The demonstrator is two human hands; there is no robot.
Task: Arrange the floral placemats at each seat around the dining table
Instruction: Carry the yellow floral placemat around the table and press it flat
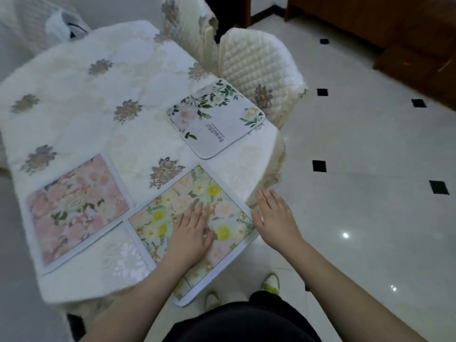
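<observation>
Three floral placemats lie on the dining table [81, 99], so the job looks well under way but not finished. The pink placemat [76, 211] sits flat at the lower left of the frame, near the table's edge. The white placemat [214, 118], printed with green sprigs and the word "Beautiful", lies at centre right, in front of a quilted chair [259, 60]. The yellow-flowered placemat [195, 225] at lower centre is the one in hand: its lowest corner hangs over the table edge, so it probably needs squaring up. The left hand [191, 236] rests flat on it, fingers straight and together, gripping nothing. The right hand [275, 215] is spread open just past the mat's right edge, holding nothing; whether it touches the cloth I cannot tell. The far side of the table, toward the upper left, shows no mats, so any seats there would be left to do. The table wears a cream cloth with embroidered brown flowers. A second covered chair [187, 23] stands at top centre. The floor [370, 156] is glossy pale tile with small black squares, and dark wooden furniture [394, 23] fills the upper right.
</observation>
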